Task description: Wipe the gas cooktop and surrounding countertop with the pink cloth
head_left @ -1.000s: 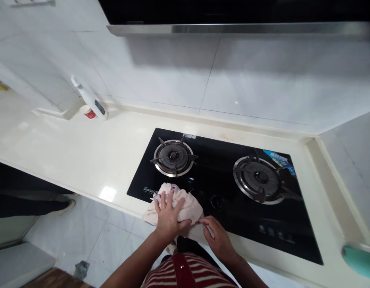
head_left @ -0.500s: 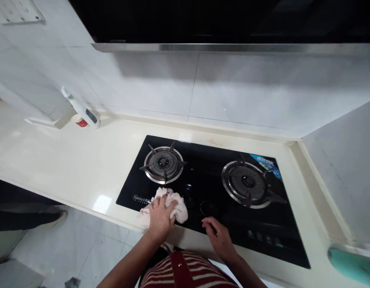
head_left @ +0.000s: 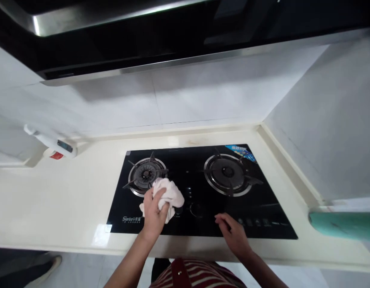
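Note:
A crumpled white cloth (head_left: 170,196) is bunched under my left hand (head_left: 155,210), whose fingers are closed on it. Cloth and hand are at the front edge of the left burner (head_left: 139,174), over the black glass gas hob (head_left: 185,160). My right hand (head_left: 233,236) hovers by the hob's front edge, right of the round control knob (head_left: 196,209). Its fingers are curled together and nothing shows in them. The right burner (head_left: 228,172) lies farther back, beyond that hand.
A black range hood (head_left: 143,44) hangs low above. A white spray bottle (head_left: 51,142) and a red-and-white cup (head_left: 56,155) stand at the back left of the counter (head_left: 67,192). A green roll (head_left: 341,226) lies at the right. Someone's leg and shoe (head_left: 47,272) show lower left.
The view has shifted and turned. My left hand has moved the cloth from the hob's front edge back toward the left burner. My right hand has moved rightward along the front, still curled.

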Available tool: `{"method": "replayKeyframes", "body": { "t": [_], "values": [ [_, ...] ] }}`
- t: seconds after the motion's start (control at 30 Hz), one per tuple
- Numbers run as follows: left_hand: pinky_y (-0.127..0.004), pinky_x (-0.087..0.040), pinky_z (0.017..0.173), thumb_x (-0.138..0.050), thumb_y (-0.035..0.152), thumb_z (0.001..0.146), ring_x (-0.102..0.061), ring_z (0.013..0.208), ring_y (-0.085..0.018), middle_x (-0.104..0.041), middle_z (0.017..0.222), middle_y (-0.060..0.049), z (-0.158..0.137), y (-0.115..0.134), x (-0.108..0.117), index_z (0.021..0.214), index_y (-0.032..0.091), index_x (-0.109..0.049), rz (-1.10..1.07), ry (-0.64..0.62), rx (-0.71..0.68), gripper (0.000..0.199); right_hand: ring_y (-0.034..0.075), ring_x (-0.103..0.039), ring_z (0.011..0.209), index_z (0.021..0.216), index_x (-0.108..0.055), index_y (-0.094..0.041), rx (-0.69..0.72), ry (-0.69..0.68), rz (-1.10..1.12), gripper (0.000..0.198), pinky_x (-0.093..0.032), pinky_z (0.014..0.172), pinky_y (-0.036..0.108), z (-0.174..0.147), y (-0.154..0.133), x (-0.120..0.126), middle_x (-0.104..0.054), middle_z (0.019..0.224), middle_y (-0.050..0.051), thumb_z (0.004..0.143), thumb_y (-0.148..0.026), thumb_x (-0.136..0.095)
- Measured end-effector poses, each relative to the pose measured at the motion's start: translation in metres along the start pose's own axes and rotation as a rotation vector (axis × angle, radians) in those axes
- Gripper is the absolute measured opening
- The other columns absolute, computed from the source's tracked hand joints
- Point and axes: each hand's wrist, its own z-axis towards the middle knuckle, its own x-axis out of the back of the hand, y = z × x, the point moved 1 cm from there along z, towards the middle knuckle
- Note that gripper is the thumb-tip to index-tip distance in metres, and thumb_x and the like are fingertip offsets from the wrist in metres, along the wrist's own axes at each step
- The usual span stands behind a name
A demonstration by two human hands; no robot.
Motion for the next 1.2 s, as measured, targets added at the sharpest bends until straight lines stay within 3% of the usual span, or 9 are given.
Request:
{"method": "replayKeyframes", "body": {
  "t": [0.1,0.2,0.37,0.53,0.7,0.83,1.0,1.2],
  "values": [
    [-0.05,-0.04,0.108,-0.061,0.023,0.085,-0.046,0.126,-0.028,-0.05,0.136,-0.009,0.033,0.008,-0.035,0.126,0.03,-0.065,0.094,-0.273,-0.045,0.042,0.019,-0.065,0.079,0.09,-0.066,-0.022,0.055,0.139,-0.118,0.022,-0.051,0.076,0.033,-0.002,0.015,0.006,-0.069,0.084,0.004,0.093,-0.028,-0.046],
    [-0.06,-0.035,0.107,-0.07,0.036,0.08,-0.042,0.129,-0.034,-0.05,0.141,-0.005,0.053,0.018,-0.075,0.123,0.041,-0.067,0.224,-0.578,-0.032,0.044,0.02,-0.06,0.083,0.09,-0.066,-0.022,0.157,0.195,-0.28,0.021,-0.047,0.077,0.035,-0.006,0.015,-0.004,-0.067,0.087,0.005,0.092,-0.02,-0.046],
    [-0.067,-0.026,0.11,-0.072,0.051,0.075,-0.035,0.134,-0.036,-0.044,0.147,-0.002,0.078,0.044,-0.122,0.126,0.049,-0.061,0.276,-0.731,-0.146,0.053,0.022,-0.051,0.085,0.09,-0.067,-0.021,0.188,0.167,-0.536,0.019,-0.036,0.073,0.035,-0.009,0.007,-0.02,-0.064,0.089,0.006,0.091,-0.015,-0.05],
    [-0.066,-0.027,0.11,-0.07,0.056,0.077,-0.034,0.136,-0.035,-0.041,0.149,-0.003,0.099,0.045,-0.141,0.129,0.046,-0.059,0.287,-0.665,-0.146,0.055,0.021,-0.051,0.087,0.092,-0.067,-0.021,0.221,0.163,-0.563,0.018,-0.033,0.072,0.034,-0.009,0.014,-0.02,-0.063,0.09,0.006,0.091,-0.015,-0.05],
    [-0.058,-0.033,0.109,-0.062,0.049,0.086,-0.037,0.136,-0.033,-0.039,0.154,-0.006,0.116,0.012,-0.128,0.135,0.041,-0.057,0.358,-0.466,0.023,0.05,0.021,-0.051,0.087,0.091,-0.067,-0.021,0.213,0.169,-0.565,0.018,-0.033,0.071,0.033,-0.008,0.014,-0.021,-0.062,0.09,0.005,0.091,-0.014,-0.05],
    [-0.056,-0.034,0.109,-0.057,0.045,0.09,-0.033,0.139,-0.034,-0.038,0.155,-0.008,0.126,0.003,-0.126,0.138,0.038,-0.055,0.397,-0.415,0.073,0.048,0.021,-0.05,0.086,0.089,-0.066,-0.021,0.19,0.171,-0.574,0.018,-0.033,0.072,0.034,-0.005,0.009,-0.021,-0.062,0.089,0.005,0.091,-0.014,-0.05],
    [-0.056,-0.035,0.107,-0.062,0.052,0.086,-0.039,0.131,-0.034,-0.044,0.148,-0.007,0.11,0.009,-0.125,0.135,0.04,-0.058,0.418,-0.455,-0.014,0.051,0.021,-0.05,0.086,0.089,-0.066,-0.021,0.184,0.17,-0.584,0.018,-0.033,0.072,0.034,-0.006,0.011,-0.02,-0.062,0.089,0.005,0.091,-0.015,-0.049],
    [-0.051,-0.041,0.099,-0.066,0.046,0.084,-0.045,0.122,-0.031,-0.05,0.132,-0.007,0.074,-0.005,-0.097,0.13,0.04,-0.061,0.376,-0.5,-0.095,0.047,0.022,-0.05,0.085,0.091,-0.067,-0.021,0.2,0.148,-0.611,0.018,-0.034,0.074,0.035,-0.008,0.014,-0.018,-0.063,0.089,0.005,0.091,-0.018,-0.049]
  ]
}}
